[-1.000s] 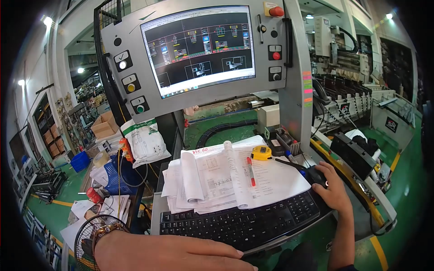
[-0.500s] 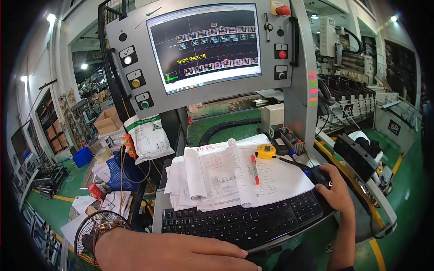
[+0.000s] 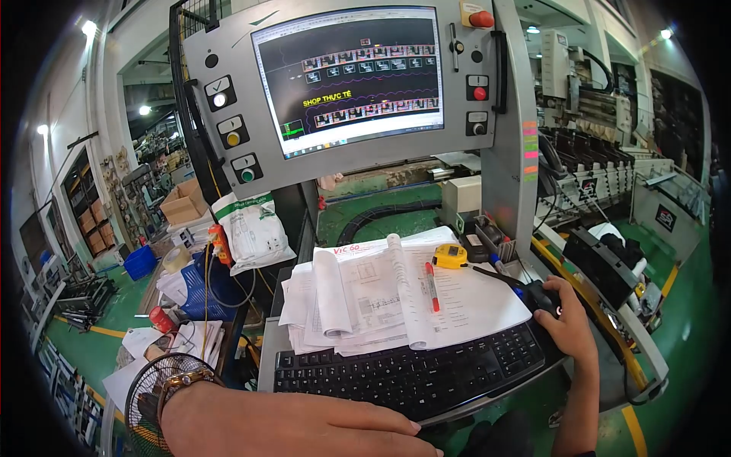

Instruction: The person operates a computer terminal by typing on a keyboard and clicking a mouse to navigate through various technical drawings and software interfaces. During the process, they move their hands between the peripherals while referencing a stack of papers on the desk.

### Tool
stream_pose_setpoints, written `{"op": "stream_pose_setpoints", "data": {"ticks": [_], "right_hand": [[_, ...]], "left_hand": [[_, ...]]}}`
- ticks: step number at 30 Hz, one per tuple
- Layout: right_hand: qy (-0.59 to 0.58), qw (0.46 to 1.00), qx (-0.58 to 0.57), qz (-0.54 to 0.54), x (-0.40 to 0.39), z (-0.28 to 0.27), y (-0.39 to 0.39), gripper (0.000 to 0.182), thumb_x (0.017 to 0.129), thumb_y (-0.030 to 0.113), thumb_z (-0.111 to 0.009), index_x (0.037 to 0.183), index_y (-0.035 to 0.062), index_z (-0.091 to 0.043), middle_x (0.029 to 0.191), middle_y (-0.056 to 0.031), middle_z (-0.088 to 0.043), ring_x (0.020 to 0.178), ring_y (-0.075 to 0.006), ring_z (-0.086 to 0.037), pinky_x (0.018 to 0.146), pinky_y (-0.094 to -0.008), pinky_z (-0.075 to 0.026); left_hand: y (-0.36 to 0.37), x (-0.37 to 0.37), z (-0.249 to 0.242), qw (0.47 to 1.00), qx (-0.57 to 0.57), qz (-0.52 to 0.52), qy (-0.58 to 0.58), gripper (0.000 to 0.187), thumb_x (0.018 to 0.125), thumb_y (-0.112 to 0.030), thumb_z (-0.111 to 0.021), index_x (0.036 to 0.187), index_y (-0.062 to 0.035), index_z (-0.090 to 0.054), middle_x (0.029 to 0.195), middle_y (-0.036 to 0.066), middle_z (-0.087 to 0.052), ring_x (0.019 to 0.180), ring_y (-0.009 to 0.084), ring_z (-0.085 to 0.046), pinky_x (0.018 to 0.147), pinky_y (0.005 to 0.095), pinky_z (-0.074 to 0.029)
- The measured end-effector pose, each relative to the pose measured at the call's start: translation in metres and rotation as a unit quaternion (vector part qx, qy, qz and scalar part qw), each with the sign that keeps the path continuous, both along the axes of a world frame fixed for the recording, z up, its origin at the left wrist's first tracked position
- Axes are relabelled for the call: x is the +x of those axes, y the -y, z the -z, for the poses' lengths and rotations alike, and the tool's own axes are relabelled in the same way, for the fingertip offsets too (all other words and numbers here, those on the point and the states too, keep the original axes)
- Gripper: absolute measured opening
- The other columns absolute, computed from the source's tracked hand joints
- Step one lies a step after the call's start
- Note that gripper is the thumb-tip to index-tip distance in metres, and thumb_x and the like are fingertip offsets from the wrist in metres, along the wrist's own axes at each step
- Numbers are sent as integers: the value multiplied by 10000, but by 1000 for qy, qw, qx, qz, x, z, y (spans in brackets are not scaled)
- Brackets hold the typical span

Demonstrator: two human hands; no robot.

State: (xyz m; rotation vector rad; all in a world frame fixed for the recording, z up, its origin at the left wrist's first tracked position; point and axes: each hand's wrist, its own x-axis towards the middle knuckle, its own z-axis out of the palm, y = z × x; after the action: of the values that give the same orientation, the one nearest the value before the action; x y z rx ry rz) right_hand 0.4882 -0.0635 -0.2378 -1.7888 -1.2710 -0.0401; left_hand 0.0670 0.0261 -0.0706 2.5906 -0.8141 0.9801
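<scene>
Right hand (image 3: 567, 324) cupped over the black mouse (image 3: 539, 295), fingers curled down on it; the mouse sits just right of the keyboard (image 3: 411, 373), at the console shelf's far right edge. Mouse long axis runs away from the wrist toward the monitor (image 3: 350, 76). Left hand (image 3: 304, 426) lies flat, fingers extended, below the keyboard's near edge, holding nothing. Open drawings (image 3: 396, 297) with a red pen (image 3: 431, 287) lie behind the keyboard.

We wore a gold-toned wristwatch (image 3: 180, 383) with a metal band on our left wrist; both forearms were bare, unsleeved.
</scene>
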Motion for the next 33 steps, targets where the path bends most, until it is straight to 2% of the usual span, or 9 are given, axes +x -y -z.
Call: {"op": "stream_pose_setpoints", "data": {"ticks": [7,16,20,23,27,33], "right_hand": [[-8,1000,-2,2,-2,-3,1,572,903,188,-808,1422,68,-598,1590,-161,-656,1318,-384,-706,1035,-453,-562],[57,998,7,-18,4,1,0,610,912,185,-791,1480,50,-616,1574,-177,-654,1350,-385,-699,1035,-453,-579],[-1,1000,-5,3,-3,-4,1,590,909,180,-795,1457,53,-615,1578,-173,-662,1345,-383,-702,1038,-450,-574],[-10,1000,2,8,-3,-2,1,572,903,163,-799,1435,61,-613,1569,-167,-677,1343,-383,-703,1044,-447,-568],[-12,1000,21,10,1,3,0,559,899,141,-799,1419,66,-608,1554,-160,-692,1348,-384,-702,1060,-447,-559],[-24,999,22,23,-2,0,1,558,901,148,-796,1418,42,-615,1526,-164,-690,1368,-388,-690,1105,-448,-544]], "left_hand": [[-5,1,-1,1000,20,7,0,568,1098,-430,-711,1427,25,-794,1263,148,-841,1083,286,-812,961,428,-640],[-4,0,-3,1000,17,7,-17,593,1101,-451,-702,1442,28,-786,1247,167,-840,1077,294,-817,956,423,-640],[4,-4,-24,996,-26,-9,-83,590,1111,-451,-690,1438,31,-786,1234,182,-840,1072,299,-822,959,423,-642],[4,-2,-13,998,-32,-8,-59,593,1125,-458,-673,1437,33,-785,1227,191,-839,1076,301,-826,965,428,-643],[3,-3,-28,995,-23,-6,-97,598,1136,-467,-657,1436,35,-783,1230,196,-838,1083,305,-827,970,435,-644],[-3,1,-6,999,20,2,-35,611,1114,-476,-687,1438,33,-781,1234,202,-837,1086,306,-827,968,435,-641]]}}
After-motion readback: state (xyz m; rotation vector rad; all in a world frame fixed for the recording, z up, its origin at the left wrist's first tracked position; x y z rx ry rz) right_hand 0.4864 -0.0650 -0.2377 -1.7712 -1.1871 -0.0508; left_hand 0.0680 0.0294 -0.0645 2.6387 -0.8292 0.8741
